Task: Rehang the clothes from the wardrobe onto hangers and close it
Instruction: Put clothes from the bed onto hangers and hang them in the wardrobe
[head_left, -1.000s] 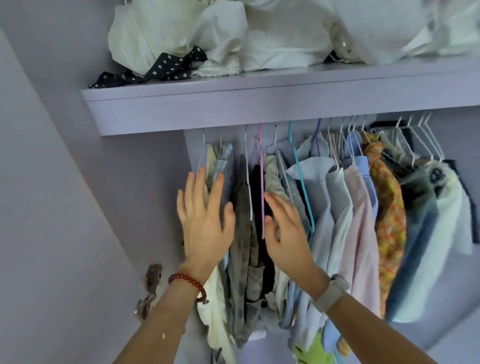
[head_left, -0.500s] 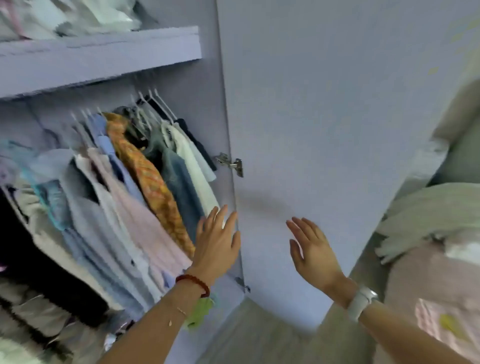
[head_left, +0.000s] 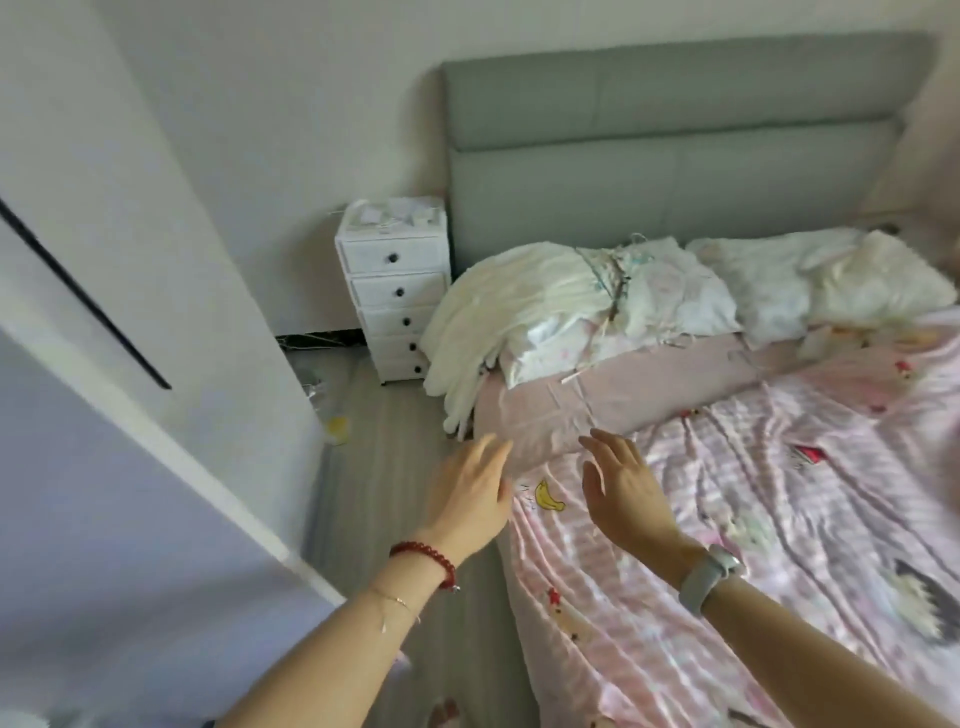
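Both grips are apart and hold nothing: the left hand (head_left: 470, 499) and the right hand (head_left: 621, 488) reach out with straight fingers over the near corner of the bed (head_left: 571, 410). The wardrobe door (head_left: 78, 493), smooth and lilac, stands open at the left. A heap of pale clothes (head_left: 524, 306) and thin hangers (head_left: 615, 283) lies on the pillows. A small white chest of drawers (head_left: 395, 283) stands beside the padded grey headboard (head_left: 675, 156).

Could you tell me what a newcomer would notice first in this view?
Two bare open hands, left hand and right hand, reach out over the near corner of a pink cartoon-print bedspread. Behind it lie rumpled white pillows against a grey padded headboard.
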